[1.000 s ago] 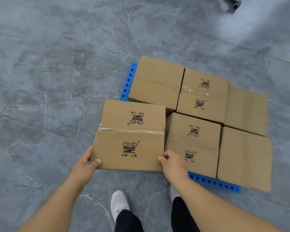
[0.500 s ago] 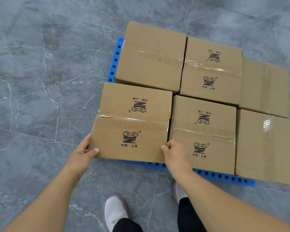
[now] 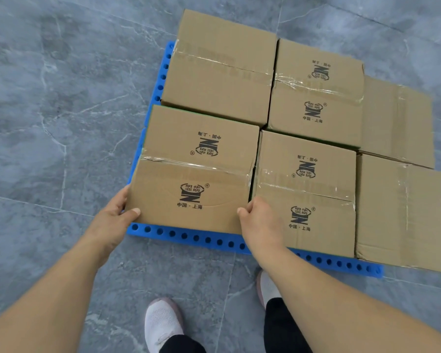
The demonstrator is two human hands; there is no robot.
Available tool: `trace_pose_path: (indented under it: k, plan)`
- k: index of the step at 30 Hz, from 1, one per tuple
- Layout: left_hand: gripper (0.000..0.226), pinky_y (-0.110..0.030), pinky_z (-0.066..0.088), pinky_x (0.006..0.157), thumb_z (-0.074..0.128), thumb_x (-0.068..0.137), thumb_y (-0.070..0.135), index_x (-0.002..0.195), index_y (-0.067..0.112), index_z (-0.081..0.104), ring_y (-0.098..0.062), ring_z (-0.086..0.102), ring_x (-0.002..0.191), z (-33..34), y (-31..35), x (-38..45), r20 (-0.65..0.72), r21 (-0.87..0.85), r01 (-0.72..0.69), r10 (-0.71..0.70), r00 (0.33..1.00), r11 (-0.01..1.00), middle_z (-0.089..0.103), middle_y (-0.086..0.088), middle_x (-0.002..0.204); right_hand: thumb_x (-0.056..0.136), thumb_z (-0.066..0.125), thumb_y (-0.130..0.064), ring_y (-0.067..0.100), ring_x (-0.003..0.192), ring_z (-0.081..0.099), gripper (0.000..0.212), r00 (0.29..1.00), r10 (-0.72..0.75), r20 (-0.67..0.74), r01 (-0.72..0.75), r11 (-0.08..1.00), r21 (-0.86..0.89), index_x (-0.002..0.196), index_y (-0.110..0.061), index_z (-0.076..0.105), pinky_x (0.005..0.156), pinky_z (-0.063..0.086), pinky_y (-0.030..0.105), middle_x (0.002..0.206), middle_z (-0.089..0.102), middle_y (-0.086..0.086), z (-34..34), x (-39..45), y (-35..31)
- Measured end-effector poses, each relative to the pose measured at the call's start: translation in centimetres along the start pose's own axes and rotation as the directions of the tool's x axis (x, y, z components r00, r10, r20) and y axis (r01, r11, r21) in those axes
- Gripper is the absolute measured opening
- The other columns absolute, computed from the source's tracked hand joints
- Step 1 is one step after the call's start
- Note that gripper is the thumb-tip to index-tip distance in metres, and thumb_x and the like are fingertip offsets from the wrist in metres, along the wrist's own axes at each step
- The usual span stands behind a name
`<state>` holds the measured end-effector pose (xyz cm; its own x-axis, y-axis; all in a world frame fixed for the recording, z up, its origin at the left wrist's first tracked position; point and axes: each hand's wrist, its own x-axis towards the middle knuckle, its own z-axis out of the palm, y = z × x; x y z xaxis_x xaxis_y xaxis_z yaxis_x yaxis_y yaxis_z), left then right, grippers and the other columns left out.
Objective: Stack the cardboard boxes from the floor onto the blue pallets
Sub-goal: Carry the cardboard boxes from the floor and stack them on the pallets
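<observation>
Both hands are on the near-left box [image 3: 196, 171] now. My left hand [image 3: 115, 217] wraps its left near corner, thumb lying flat on the top face, fingers tucked out of sight down the side. My right hand [image 3: 260, 222] grips the right near corner, thumb on top, fingers curled into the narrow gap beside the next box [image 3: 306, 192]. Both hands are closed on the cardboard, one to each side, so the box is clamped between them.

The box sits at the near-left corner of the blue pallet [image 3: 189, 236], its front edge just behind the row of round holes along the pallet's near rim. Whether its base is fully down on the pallet or a touch above it, I cannot tell from here. Clear tape crosses its top, with a black logo printed on each flap.

Five more boxes fill the rest of the pallet. To the right of mine stands the logo box, touching or nearly so. Behind mine is a plain box [image 3: 222, 70], and beside that another logo box [image 3: 316, 93]. Along the pallet's right side lie two lower, plain boxes, one far [image 3: 397, 121], one near [image 3: 402, 212], the near one overhanging the pallet's front.

Grey marbled floor [image 3: 61, 98] all around the pallet. My white shoes [image 3: 163, 324] stand just short of its near edge.
</observation>
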<state>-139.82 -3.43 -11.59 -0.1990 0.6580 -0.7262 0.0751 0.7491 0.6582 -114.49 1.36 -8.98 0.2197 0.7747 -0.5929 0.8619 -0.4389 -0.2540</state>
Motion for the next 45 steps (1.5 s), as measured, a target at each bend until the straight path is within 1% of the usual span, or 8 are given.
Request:
trace_pose_path:
  k: [6, 14, 20, 33, 38, 40, 42, 45]
  plan:
    - [0.056, -0.047, 0.034, 0.108, 0.047, 0.094, 0.011, 0.124, 0.058, 0.04, -0.016, 0.048, 0.12, -0.2, -0.8, 0.5, 0.037, 0.072, -0.006, 0.003, 0.999, 0.997, 0.054, 0.008, 0.128, 0.091, 0.054, -0.031, 0.015, 0.072, 0.051, 0.016, 0.999, 0.0, -0.053, -0.003, 0.999, -0.051, 0.091, -0.017, 0.047, 0.054, 0.035, 0.028, 0.083, 0.052, -0.003, -0.1, 0.0, 0.6]
    - [0.072, -0.04, 0.03, 0.11, 0.054, 0.092, 0.016, 0.148, 0.032, 0.013, -0.017, 0.034, 0.136, 0.6, -0.6, -1.1, -0.101, 0.009, 0.013, -0.012, 0.995, 1.0, 0.03, -0.003, 0.152, 0.089, 0.057, -0.03, 0.023, 0.083, 0.058, 0.025, 0.999, -0.033, -0.026, 0.033, 0.999, -0.031, 0.102, -0.011, 0.049, 0.067, 0.047, 0.036, 0.092, 0.059, 0.006, -2.2, -1.7, -0.4]
    - [0.068, -0.034, 0.03, 0.108, 0.053, 0.093, 0.024, 0.148, 0.032, 0.015, -0.018, 0.034, 0.135, 2.0, -0.5, -7.3, -0.192, -0.036, 0.001, -0.008, 0.981, 0.999, 0.027, 0.0, 0.152, 0.089, 0.058, -0.028, 0.013, 0.055, 0.045, 0.017, 0.981, -0.194, 0.015, 0.194, 0.969, -0.153, 0.083, -0.015, 0.048, 0.045, 0.028, 0.026, 0.069, 0.048, 0.002, -4.2, -5.4, -2.1]
    - [0.074, -0.035, 0.029, 0.109, 0.055, 0.09, 0.03, 0.149, 0.028, 0.01, -0.016, 0.033, 0.136, 5.4, -5.1, -8.9, -0.332, -0.171, -0.023, -0.035, 0.943, 0.985, 0.029, -0.003, 0.152, 0.086, 0.056, -0.014, 0.016, 0.041, 0.025, 0.043, 0.948, -0.311, 0.064, 0.318, 0.92, -0.228, 0.053, -0.017, 0.03, 0.051, 0.035, 0.031, 0.049, 0.026, -0.001, -4.3, -2.2, 2.0]
    - [0.077, -0.033, 0.026, 0.11, 0.05, 0.09, 0.041, 0.149, 0.027, 0.002, -0.019, 0.029, 0.138, 4.8, -4.5, -5.4, -0.43, -0.076, 0.019, -0.05, 0.902, 0.997, 0.018, -0.005, 0.156, 0.086, 0.059, -0.027, 0.016, 0.044, 0.035, 0.028, 0.939, -0.333, 0.082, 0.343, 0.911, -0.23, 0.066, -0.016, 0.043, 0.044, 0.031, 0.026, 0.055, 0.036, -0.001, -2.7, 0.0, 1.8]
    - [0.078, -0.038, 0.022, 0.114, 0.049, 0.091, 0.043, 0.149, 0.025, 0.001, -0.021, 0.024, 0.141, 4.2, -3.8, -3.8, -0.445, -0.02, 0.032, -0.037, 0.895, 0.999, 0.016, -0.005, 0.156, 0.086, 0.06, -0.03, 0.017, 0.057, 0.051, 0.018, 0.928, -0.365, 0.072, 0.371, 0.903, -0.215, 0.095, -0.016, 0.053, 0.051, 0.044, 0.031, 0.07, 0.047, 0.0, -2.3, 0.5, 1.8]
    - [0.077, -0.04, 0.023, 0.114, 0.047, 0.09, 0.045, 0.149, 0.025, 0.002, -0.023, 0.024, 0.141, 3.7, -3.0, -2.5, -0.439, 0.011, 0.05, -0.04, 0.898, 0.999, 0.017, -0.006, 0.156, 0.086, 0.06, -0.032, 0.022, 0.073, 0.062, 0.047, 0.907, -0.406, 0.111, 0.421, 0.87, -0.258, 0.128, -0.021, 0.042, 0.065, 0.054, 0.039, 0.09, 0.053, -0.001, -2.0, 0.7, 2.0]
    - [0.064, -0.045, 0.036, 0.106, 0.047, 0.09, 0.041, 0.147, 0.027, 0.02, -0.027, 0.043, 0.124, 3.7, -2.6, -1.0, -0.401, 0.015, 0.072, -0.06, 0.914, 0.997, 0.034, -0.006, 0.148, 0.087, 0.059, -0.033, 0.021, 0.076, 0.061, 0.06, 0.878, -0.457, 0.143, 0.475, 0.793, -0.382, 0.14, -0.028, 0.03, 0.067, 0.055, 0.041, 0.093, 0.057, 0.0, -1.6, 1.1, 2.2]
